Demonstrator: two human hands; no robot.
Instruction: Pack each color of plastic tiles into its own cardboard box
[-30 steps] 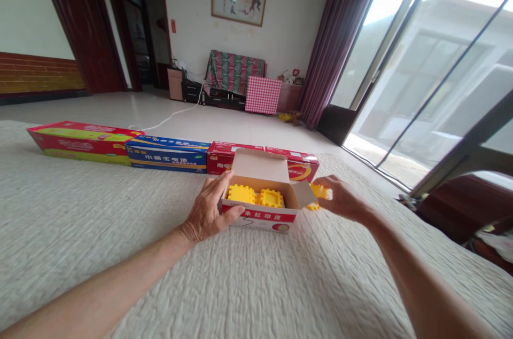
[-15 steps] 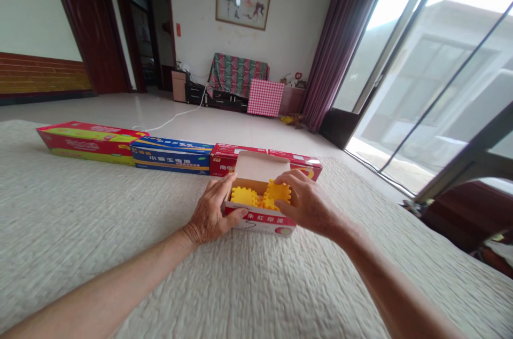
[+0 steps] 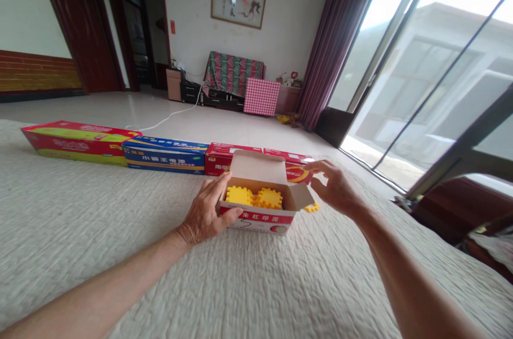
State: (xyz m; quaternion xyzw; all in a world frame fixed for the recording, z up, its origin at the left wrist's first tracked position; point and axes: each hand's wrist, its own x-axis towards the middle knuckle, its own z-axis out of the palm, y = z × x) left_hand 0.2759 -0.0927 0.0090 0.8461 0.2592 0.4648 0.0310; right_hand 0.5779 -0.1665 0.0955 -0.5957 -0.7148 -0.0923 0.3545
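A small red and white cardboard box (image 3: 256, 221) stands with its lid raised at the back and its right flap (image 3: 301, 196) folded outward. Inside lie yellow notched plastic pieces (image 3: 239, 195), with another yellow group (image 3: 270, 198) beside them. My left hand (image 3: 208, 208) grips the box's left end, thumb on the front wall and fingers along the side. Just right of the flap, my right hand (image 3: 334, 187) is raised with fingers apart and nothing visible in it. Below its fingertips a yellow notched piece (image 3: 312, 207) lies on the pale quilted cover, partly hidden by the flap.
Behind the open box runs a row of closed boxes: a long red and green box (image 3: 76, 142), a blue box (image 3: 165, 155) and red boxes (image 3: 218, 159). They all rest on the quilted cover (image 3: 120, 211). A white cable (image 3: 168, 116) crosses the floor beyond.
My right hand has left the yellow pieces in the box and moved right. The right flap now shows, and a yellow piece is visible beside it. My left hand keeps its grip.
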